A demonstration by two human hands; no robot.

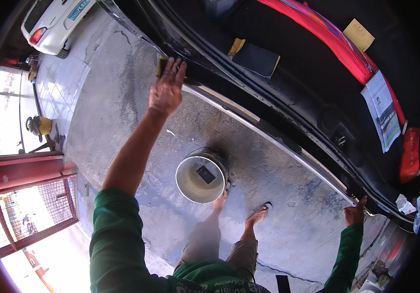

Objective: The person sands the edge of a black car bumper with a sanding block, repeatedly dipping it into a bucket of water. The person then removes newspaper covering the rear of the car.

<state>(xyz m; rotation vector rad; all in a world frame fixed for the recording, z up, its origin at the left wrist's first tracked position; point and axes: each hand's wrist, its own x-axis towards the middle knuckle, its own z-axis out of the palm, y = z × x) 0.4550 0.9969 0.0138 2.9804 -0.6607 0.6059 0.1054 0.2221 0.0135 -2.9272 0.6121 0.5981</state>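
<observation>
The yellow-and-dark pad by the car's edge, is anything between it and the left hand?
Nothing visible: the left hand's fingers lie right over the pad, at the edge of the car. The palm side is hidden.

Yellow-edged pad, partly hidden

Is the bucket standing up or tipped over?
Standing up: seen from above, the bucket shows its open mouth, with a dark block inside.

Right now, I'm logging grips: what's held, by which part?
The left hand holds a yellow-and-dark pad under its fingers, left edge showing; exact grip hidden. The right hand shows nothing held.
</observation>
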